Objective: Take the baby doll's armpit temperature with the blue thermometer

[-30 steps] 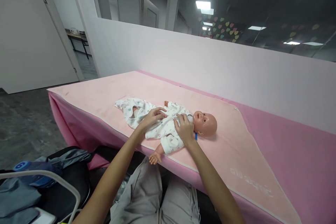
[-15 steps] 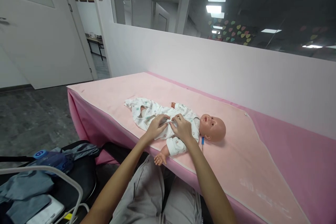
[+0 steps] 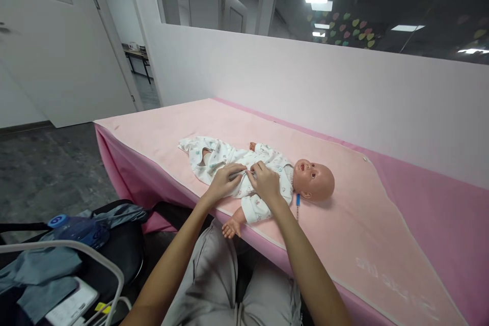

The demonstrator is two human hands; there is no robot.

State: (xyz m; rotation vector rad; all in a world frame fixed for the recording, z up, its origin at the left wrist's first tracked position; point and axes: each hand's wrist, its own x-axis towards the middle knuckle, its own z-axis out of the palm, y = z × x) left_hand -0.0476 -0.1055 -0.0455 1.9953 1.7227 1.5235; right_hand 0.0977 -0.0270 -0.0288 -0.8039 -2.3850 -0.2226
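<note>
A baby doll (image 3: 316, 182) lies on its back on the pink-covered table, its head to the right. It wears a white printed romper (image 3: 219, 152), whose leg end lies loose at the left. At the belly, my left hand (image 3: 227, 179) pinches the romper's front edge. My right hand (image 3: 265, 181) pinches the same fabric just to the right, fingertips close to the left ones. What exactly lies between the fingertips is too small to tell. One doll hand (image 3: 232, 227) hangs over the near table edge.
A thin item with a blue end (image 3: 298, 200) lies by the doll's neck. The pink cover (image 3: 367, 244) runs to the near edge, above my knees. At the left, a black chair (image 3: 122, 249) holds a blue-tinted bottle (image 3: 78, 230) and grey cloth. Behind the table stands a white wall.
The view has tilted down slightly. Both hands stay at the romper's belly, with fingertips shifted only a little. The doll lies as before.
</note>
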